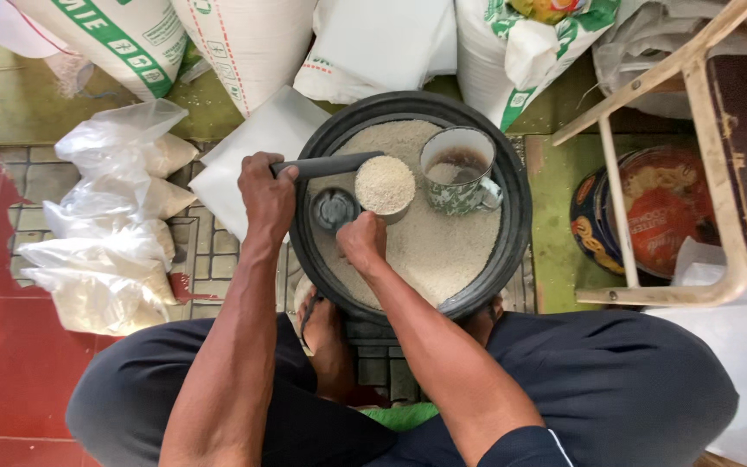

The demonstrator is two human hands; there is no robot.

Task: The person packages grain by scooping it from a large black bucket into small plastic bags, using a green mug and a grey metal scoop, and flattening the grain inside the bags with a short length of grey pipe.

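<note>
White rice fills black basin; left hand grips dark stick, right hand clasps heaped tin.

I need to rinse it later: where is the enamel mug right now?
In the head view, the enamel mug stands on the rice inside the black basin, upper right, beside the rice-filled cup.

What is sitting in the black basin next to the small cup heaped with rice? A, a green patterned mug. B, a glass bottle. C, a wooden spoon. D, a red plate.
A: a green patterned mug with a handle stands on the rice in the black basin, just right of the heaped small cup that the right hand holds, while the left hand grips a dark flat stick.
</note>
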